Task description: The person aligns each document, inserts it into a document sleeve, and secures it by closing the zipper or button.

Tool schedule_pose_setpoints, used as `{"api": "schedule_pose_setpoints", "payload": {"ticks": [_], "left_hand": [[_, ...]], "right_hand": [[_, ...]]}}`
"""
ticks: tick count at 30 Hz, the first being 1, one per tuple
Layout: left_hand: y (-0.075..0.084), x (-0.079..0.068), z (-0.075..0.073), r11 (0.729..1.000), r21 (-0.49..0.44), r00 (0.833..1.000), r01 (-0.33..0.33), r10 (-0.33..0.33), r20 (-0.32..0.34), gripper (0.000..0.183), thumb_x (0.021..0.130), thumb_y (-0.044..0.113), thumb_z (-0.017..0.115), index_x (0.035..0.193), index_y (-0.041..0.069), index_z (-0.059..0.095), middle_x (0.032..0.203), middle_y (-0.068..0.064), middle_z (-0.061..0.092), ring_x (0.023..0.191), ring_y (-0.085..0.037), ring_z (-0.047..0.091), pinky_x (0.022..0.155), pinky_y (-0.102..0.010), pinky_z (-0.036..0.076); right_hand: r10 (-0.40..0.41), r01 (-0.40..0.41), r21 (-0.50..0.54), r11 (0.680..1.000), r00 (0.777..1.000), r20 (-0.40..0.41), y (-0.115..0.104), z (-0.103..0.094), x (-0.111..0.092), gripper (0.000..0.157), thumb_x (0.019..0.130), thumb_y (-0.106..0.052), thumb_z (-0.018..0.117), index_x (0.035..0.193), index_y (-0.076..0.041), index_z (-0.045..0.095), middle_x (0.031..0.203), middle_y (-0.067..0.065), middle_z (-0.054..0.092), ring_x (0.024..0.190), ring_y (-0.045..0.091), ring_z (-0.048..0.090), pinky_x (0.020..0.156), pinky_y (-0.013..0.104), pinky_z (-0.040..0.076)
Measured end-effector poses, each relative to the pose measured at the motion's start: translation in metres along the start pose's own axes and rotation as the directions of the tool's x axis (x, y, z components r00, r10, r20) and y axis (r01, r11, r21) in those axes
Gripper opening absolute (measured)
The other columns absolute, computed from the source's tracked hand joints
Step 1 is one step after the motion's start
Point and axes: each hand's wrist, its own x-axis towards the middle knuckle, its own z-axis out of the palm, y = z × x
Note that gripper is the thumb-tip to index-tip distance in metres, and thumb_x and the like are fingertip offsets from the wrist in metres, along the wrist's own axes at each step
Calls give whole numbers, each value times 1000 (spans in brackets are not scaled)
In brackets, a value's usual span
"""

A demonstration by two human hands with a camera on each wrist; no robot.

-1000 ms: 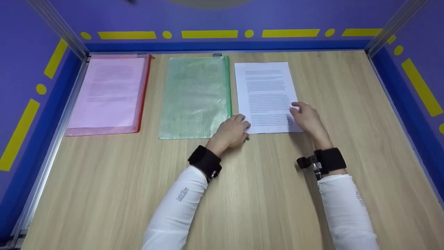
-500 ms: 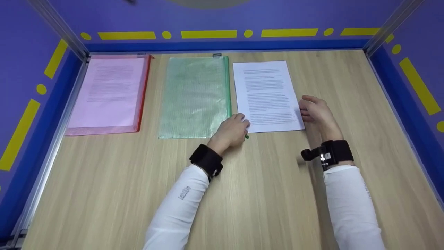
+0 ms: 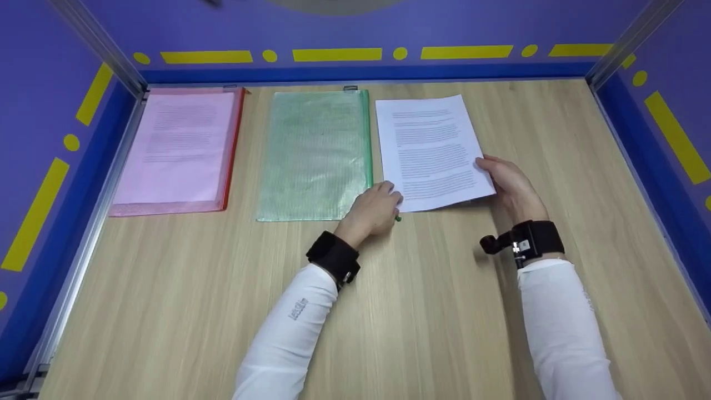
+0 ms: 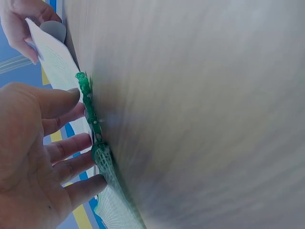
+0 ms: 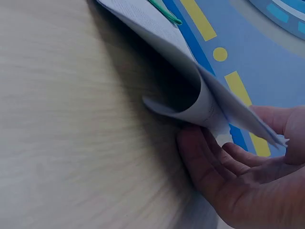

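Printed sheets of paper [image 3: 430,150] lie right of the green zip folder [image 3: 316,155]. My right hand [image 3: 516,186] holds their right edge, thumb on top and fingers beneath. That edge is lifted off the table, and in the right wrist view a lower sheet [image 5: 205,107] curls down under the others. My left hand [image 3: 371,210] rests at the folder's lower right corner, fingertips over the paper's lower left corner. In the left wrist view its fingers are spread and fairly straight beside the green zipper end [image 4: 88,100].
A red zip folder [image 3: 175,153] with printed paper inside lies at the far left of the wooden table [image 3: 422,311]. Blue panels [image 3: 333,28] with yellow marks enclose the table at the back and both sides.
My right hand moved right off the paper, then took its right edge and raised it, bending the lower sheet. My left hand has stayed at the folder's corner.
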Motion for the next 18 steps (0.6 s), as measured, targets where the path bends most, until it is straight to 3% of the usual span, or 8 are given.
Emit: {"api": "schedule_pose_setpoints", "payload": {"ticks": [6,11,18], "left_hand": [[0,0,-1,1000,11,1000,4,-4,6,34,104,22,45,134,10,57,147,-12,47,140,-27,43,115,-39,41],[0,1,-1,1000,5,1000,-4,4,4,35,104,23,44,134,9,57,146,-12,47,140,-27,43,116,-38,39],[-1,0,0,1000,-14,1000,5,-5,2,35,104,23,45,134,10,57,147,-11,47,140,-27,43,116,-38,39]], "right_hand": [[32,-31,-25,999,999,40,4,5,5,70,103,-29,50,158,-4,15,100,-7,66,90,4,65,77,20,54],[-30,32,-112,993,999,22,11,6,7,60,103,-20,47,155,-1,25,88,-10,70,81,4,67,71,20,54],[-105,86,-249,965,993,-62,22,7,6,55,103,-18,45,153,0,31,87,-15,66,82,1,64,73,19,51]]}}
